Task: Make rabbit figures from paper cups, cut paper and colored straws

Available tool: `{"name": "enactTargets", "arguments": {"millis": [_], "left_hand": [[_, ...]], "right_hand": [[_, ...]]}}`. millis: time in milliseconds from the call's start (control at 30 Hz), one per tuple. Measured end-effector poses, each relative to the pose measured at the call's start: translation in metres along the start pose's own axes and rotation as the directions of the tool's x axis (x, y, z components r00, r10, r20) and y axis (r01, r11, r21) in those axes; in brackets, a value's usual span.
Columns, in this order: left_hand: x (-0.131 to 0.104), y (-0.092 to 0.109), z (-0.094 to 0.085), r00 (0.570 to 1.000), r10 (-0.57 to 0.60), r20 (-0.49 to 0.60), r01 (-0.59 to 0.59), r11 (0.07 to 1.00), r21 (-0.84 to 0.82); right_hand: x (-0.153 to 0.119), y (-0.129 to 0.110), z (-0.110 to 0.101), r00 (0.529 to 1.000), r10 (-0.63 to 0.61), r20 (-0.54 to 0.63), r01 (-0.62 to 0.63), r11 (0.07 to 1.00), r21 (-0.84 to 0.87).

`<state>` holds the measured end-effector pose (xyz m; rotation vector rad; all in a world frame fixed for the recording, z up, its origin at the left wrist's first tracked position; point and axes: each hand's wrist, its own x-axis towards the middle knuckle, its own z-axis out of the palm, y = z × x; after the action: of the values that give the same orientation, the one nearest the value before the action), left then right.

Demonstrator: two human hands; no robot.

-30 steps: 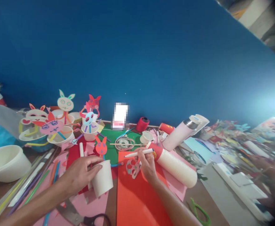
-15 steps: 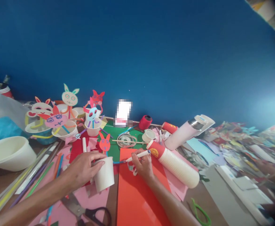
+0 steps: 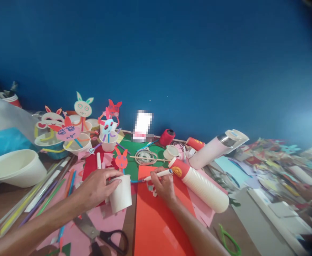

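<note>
In the left hand gripping a white paper cup just left of red-orange paper, and in the right hand a white marker with tip near a blue pipe cleaner, apparently mid-marking, calling for steadiness.

Light is soft and moderate; the wall glows pale at right. Sheen crosses the near orange paper. Cup and pen look fairly clear; clutter at right smears beside a blackened edge.
</note>
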<state>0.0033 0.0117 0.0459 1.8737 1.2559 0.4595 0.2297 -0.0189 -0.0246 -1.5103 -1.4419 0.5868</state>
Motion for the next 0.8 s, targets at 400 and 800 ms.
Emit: {"name": "enactTargets", "arguments": {"millis": [400, 800], "left_hand": [[0.0015, -0.0048, 0.0064, 0.998, -0.030, -0.060, 0.031, 0.999, 0.007], [0.0017, -0.0054, 0.0069, 0.997, -0.014, -0.070, 0.016, 0.999, 0.031]], "right_hand": [[0.0000, -0.0010, -0.0010, 1.000, -0.002, 0.018, 0.002, 1.000, 0.009], [0.0034, -0.0068, -0.0021, 1.000, 0.005, 0.005, -0.005, 0.999, 0.033]]}}
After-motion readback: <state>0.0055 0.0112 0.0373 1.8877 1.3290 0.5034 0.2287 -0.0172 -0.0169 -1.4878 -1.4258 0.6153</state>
